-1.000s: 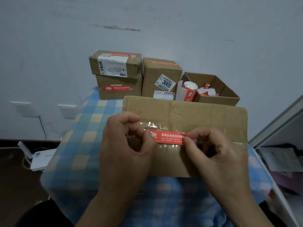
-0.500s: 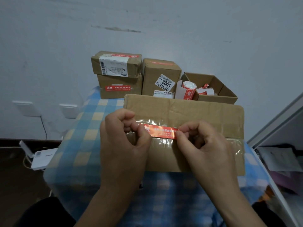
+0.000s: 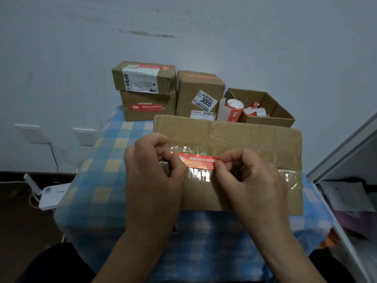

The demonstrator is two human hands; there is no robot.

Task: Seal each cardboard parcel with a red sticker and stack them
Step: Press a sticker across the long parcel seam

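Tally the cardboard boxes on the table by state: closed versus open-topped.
Closed boxes: 4, namely the large parcel under the hands, the top stacked box, the lower stacked box and the upright 3005 box.
Open-topped boxes: 1, the open box holding the sticker roll.
Total: 5 boxes.

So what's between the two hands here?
In the head view, only the red sticker, pinched by the left hand and right hand over the front parcel.
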